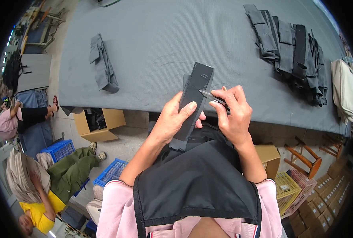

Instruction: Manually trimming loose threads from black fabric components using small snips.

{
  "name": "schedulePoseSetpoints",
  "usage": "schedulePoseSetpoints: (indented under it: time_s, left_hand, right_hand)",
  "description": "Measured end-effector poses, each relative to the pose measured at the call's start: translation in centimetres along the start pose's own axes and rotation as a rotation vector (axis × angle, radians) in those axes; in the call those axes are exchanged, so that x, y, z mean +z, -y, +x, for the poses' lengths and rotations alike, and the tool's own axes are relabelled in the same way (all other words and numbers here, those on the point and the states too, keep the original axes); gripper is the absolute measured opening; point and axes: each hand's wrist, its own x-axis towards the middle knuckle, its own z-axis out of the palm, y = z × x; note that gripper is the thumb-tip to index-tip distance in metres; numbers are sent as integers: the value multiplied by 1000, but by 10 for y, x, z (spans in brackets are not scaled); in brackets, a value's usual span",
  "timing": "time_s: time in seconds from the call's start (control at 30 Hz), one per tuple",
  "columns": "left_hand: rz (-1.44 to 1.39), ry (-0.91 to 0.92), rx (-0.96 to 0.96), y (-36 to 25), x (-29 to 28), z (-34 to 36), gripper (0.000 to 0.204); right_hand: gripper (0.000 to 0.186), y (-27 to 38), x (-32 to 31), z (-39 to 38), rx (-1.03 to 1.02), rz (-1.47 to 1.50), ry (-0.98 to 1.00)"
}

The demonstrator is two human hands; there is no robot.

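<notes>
The left hand (176, 119) is clamped around a dark fabric pouch (192, 103) held upright over the near edge of the grey table (152, 47), while the right hand (234, 113) grips small snips (212, 96) with the blades at its edge — trimming looks under way. One small pile (103, 65) lies left, a larger stack (291, 49) right — which is finished cannot be told.

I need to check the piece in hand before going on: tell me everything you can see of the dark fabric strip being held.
The fabric strip is a long, narrow, dark grey piece of woven-looking cloth with stitched slots near its top end. It stands nearly upright, tilted slightly right, over the edge of the grey table. The left hand grips its middle, thumb across the front. The right hand holds small snips with the tip at its right edge.
</notes>
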Motion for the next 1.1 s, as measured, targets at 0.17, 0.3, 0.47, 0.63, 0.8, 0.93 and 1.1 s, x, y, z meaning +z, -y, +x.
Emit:
schedulePoseSetpoints:
  time_s: [0.17,0.3,0.47,0.63,0.8,0.93,1.1]
  left_hand:
    - [-13,-10,-42,3,-2,0,37]
    - [34,-13,-26,2,-2,4,36]
    - [99,-21,-30,3,-4,5,35]
    - [91,16,-78,-3,-7,5,34]
    - [89,22,-101,-3,-9,6,34]
    - [72,3,-105,-4,-8,12,33]
    - [103,1,-132,-8,-6,18,32]
  right_hand:
    - [19,-5,-5,-5,33,41,-11]
    - [17,-1,-10,-5,124,65,-2]
    - [17,5,-12,1,202,-10,118]
    - [17,-7,-4,1,85,111,48]
    - [19,-7,-7,1,123,79,111]
    - [21,-15,-16,1,326,457,232]
    - [26,-7,1,14,471,467,53]
